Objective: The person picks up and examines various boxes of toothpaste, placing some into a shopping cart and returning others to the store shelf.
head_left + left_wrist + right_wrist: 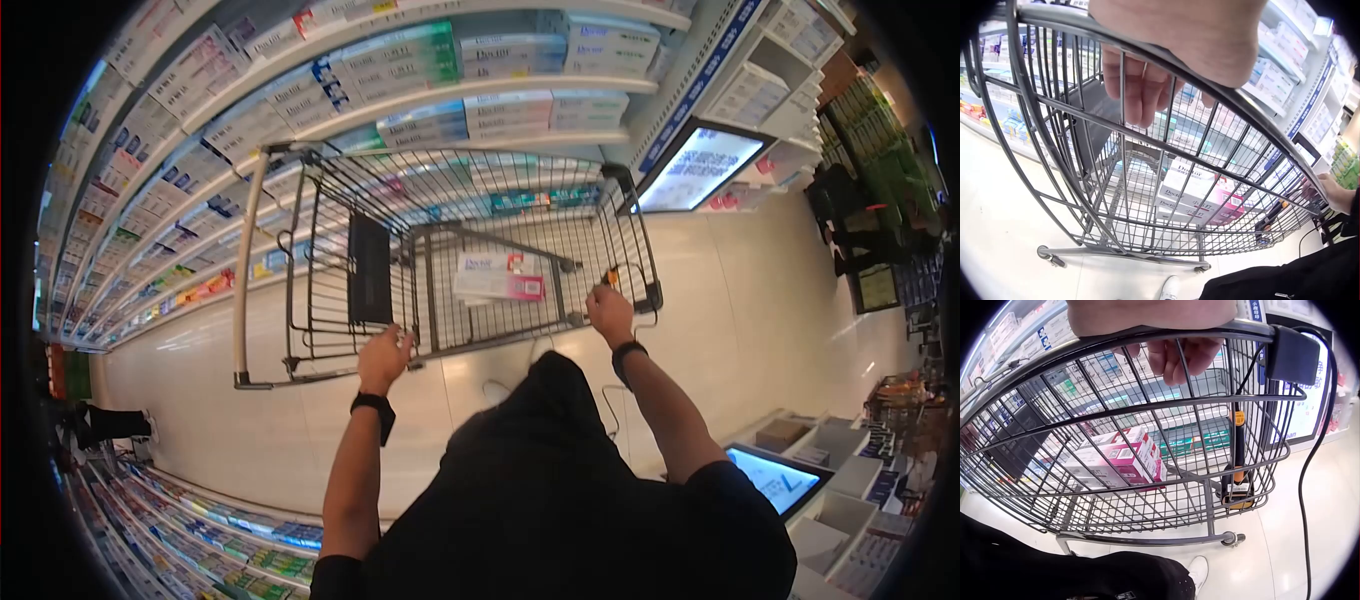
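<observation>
A grey wire shopping cart (480, 345) stands sideways before me. My left hand (385, 358) holds its near rim toward the left, palm over the bar. In the left wrist view its fingers (1138, 94) hook down inside the wires. Farther right, my right hand (610, 312) grips the same rim, fingers (1175, 362) curled over the bar. Between the hands, a small stack of white-and-pink boxes (497, 277) printed "Doctor" lies on the basket floor. A black-and-orange handheld device (1238, 478) stands upright in the basket's right end.
Shelves of packed boxes (400, 70) run along the far side of the cart. Lit screens (700, 168) (780, 480) stand at the right. More shelves (220, 535) lie behind on the left. A black cable (1302, 506) hangs outside the cart's right corner. Other people (860, 225) are farther off.
</observation>
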Demonstrator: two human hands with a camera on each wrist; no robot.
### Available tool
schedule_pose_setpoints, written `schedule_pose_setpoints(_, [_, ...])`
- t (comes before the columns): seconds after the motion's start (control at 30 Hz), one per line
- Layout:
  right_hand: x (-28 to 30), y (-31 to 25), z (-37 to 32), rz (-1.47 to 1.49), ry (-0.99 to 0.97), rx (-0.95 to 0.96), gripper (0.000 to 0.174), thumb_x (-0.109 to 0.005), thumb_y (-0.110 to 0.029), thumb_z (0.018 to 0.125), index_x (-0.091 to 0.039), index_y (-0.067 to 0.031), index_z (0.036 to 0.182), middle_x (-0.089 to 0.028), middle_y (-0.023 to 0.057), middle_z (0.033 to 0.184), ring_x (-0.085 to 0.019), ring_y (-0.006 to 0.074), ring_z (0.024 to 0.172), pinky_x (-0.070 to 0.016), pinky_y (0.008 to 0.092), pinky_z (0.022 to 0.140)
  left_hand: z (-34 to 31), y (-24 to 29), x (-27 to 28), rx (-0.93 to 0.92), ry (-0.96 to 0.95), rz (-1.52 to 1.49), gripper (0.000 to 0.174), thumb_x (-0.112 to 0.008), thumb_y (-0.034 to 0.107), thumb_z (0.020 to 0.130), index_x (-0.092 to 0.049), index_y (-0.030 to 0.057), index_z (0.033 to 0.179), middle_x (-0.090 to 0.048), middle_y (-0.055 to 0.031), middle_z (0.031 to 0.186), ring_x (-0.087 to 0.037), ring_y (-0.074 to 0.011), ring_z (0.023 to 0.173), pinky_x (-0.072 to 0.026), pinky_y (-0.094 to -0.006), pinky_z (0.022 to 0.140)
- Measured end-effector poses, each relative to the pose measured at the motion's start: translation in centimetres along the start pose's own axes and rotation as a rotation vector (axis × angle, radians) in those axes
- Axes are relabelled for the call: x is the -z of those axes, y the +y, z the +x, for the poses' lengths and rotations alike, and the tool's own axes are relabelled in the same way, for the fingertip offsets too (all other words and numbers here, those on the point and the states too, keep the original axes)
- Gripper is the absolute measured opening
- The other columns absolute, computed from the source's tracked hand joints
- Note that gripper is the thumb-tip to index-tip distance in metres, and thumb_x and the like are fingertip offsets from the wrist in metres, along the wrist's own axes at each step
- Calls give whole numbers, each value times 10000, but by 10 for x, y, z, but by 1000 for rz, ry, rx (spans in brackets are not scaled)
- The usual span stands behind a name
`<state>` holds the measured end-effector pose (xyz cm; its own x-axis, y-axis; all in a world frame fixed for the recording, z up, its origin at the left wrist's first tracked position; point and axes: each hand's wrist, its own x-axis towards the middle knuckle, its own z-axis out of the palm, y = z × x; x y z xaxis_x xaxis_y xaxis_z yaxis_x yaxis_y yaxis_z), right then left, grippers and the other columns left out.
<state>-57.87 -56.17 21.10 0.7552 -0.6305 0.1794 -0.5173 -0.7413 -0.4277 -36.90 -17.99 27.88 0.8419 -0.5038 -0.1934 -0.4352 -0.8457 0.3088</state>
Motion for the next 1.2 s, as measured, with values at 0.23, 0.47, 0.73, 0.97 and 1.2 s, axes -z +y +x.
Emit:
schedule_pose_setpoints(0.23, [3,-9,10,-5,-31,-54,185,-565,-234,829,-655,-79,784,-658,110,809,-637,326,764,-509,441,656,2,5,10,-15,4,-13,376,-536,400,909,-623,45,1000,-679,-181,891,-640,-385,848,-507,-481,724])
schedule_pose_setpoints(0.47, [1,-11,19,-6,-12,-23,183,-561,-231,843,-649,-78,793,-646,103,768,-633,315,732,-500,448,619,7,10,13,34,-32,8,382,-534,399,905,-631,43,1000,-683,-172,936,-642,-367,883,-513,-463,752])
schedule_pose_setpoints(0.73, [0,-8,32,14,-96,11,161,-581,-217,843,-645,-77,794,-651,88,773,-639,294,729,-507,421,613,10,18,16,84,-7,29,325,-540,342,905,-638,40,971,-679,-149,937,-640,-338,880,-514,-439,730])
schedule_pose_setpoints(0.97, [3,-2,41,72,-258,-20,159,-598,-242,843,-646,-91,836,-653,90,796,-642,296,741,-503,426,626,11,16,9,67,26,-16,267,-555,282,895,-640,47,990,-670,-146,894,-635,-343,847,-514,-444,709])
schedule_pose_setpoints(1.2, [9,7,67,287,-642,-136,349,-609,-318,829,-640,-34,1030,-665,184,978,-628,361,940,-501,438,809,13,22,14,81,-54,-49,242,-554,252,897,-632,56,1016,-671,-147,901,-636,-341,840,-517,-441,712])
